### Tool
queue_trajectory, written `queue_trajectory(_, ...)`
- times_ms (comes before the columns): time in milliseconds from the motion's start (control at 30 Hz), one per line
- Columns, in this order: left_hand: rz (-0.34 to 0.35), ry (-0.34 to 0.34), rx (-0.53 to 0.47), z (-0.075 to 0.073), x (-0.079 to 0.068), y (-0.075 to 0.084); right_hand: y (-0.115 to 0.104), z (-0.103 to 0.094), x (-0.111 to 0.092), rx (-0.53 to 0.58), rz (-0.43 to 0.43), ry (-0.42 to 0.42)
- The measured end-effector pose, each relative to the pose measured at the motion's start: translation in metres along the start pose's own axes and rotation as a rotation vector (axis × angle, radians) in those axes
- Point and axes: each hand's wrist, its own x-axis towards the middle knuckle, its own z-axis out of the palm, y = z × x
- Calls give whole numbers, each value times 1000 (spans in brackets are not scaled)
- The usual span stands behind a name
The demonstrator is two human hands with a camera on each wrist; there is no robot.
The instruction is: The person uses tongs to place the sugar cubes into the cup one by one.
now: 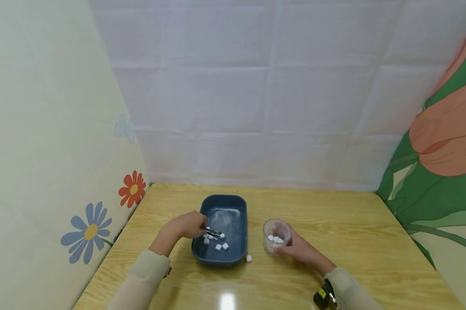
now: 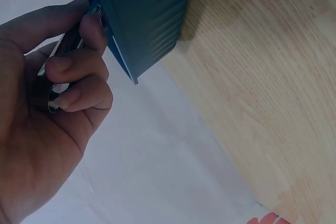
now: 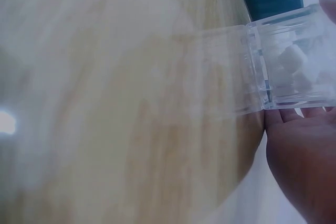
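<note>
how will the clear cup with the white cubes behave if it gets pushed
The clear cup is probably stiff: its walls look undented in the right hand. Its smooth, glossy surface may be slippery. With its broad, flat base, it would likely slide before tipping, and the loose white cubes inside could shift.

The blue tray (image 2: 144,17) shows its ribbed outer wall and a straight rim that ends in a corner. Left of the tray, the left hand (image 2: 50,129) holds dark, shiny tongs (image 2: 67,41), its fingers (image 2: 84,65) curled round them. The tongs slant up to the tray's rim, where their tips are hidden; whether the nearest fingertip touches the tray is unclear. Right of the tray spreads the wood-grained desk (image 2: 252,77). Below the tray hangs a pale sheet (image 2: 152,145), and far below it are red petals (image 2: 268,218).
</note>
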Motion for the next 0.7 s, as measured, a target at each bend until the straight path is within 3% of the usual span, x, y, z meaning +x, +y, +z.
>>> queue_trajectory(267,76,15,-4,0,2,0,3,-2,1,-17,-4,9)
queue_trajectory(700,140,71,-16,-20,1,11,4,-2,1,-23,-15,0)
